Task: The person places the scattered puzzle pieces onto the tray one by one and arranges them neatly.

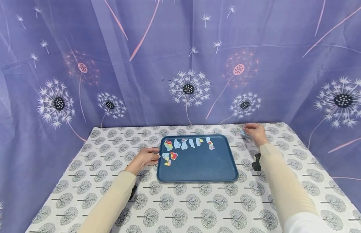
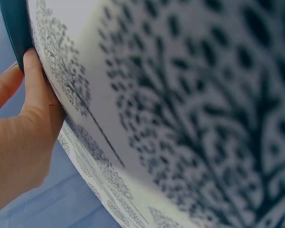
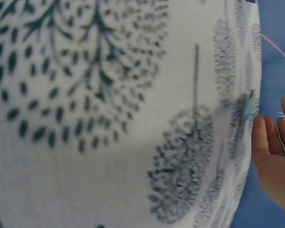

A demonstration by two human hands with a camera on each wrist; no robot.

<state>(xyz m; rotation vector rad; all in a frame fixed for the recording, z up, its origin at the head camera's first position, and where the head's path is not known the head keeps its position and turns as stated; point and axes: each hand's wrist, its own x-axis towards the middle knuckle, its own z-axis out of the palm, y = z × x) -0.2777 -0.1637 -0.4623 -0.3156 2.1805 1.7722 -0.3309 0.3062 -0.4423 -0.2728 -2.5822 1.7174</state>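
A dark blue tray (image 1: pixel 197 165) lies on the table. Along its far side and left end are irregular flat pieces, mostly light blue with red and yellow, like a yellow-and-red one (image 1: pixel 168 145) and a red one (image 1: pixel 174 156). At the tray's left rim my left hand (image 1: pixel 143 159) touches the edge with fingertips; the left wrist view shows the fingers (image 2: pixel 34 78) against the rim. Beyond the tray's right side, my right hand (image 1: pixel 256 133) is beside a small light-blue piece (image 1: pixel 243 132). In the right wrist view, thumb and fingers stand apart near that piece (image 3: pixel 249 110).
A white tablecloth (image 1: pixel 180 207) printed with grey trees covers the table. Purple curtains (image 1: pixel 145 97) with dandelions hang behind and at both sides. A black strap (image 1: pixel 256 162) shows by the right forearm.
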